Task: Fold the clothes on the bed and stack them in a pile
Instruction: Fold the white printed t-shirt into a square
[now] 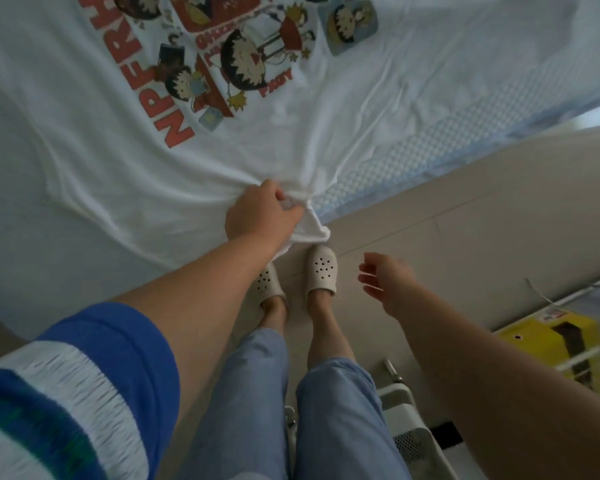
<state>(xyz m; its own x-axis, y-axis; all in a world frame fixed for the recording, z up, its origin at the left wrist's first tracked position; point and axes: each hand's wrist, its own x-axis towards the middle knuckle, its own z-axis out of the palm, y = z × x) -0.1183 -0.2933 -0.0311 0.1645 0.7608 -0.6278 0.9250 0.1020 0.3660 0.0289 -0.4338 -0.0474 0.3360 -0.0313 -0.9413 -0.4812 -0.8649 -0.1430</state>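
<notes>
White cartoon-print T-shirt (257,109) lies spread flat across the bed (413,157), its near corner bunched at the mattress edge in the left hand (260,214), which pinches it. Right hand (387,282) hangs loose-fingered over the floor, holding nothing.

White cartoon-print T-shirt (222,109) spread on bed (413,157)

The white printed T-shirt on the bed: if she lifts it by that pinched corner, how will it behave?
Probably limp: the T-shirt already bunches into radiating creases where the left hand pinches its hem. It likely weighs little, since two fingers gather it. It would likely drape and drag rather than hold shape; the right hand hangs free to help.
</notes>
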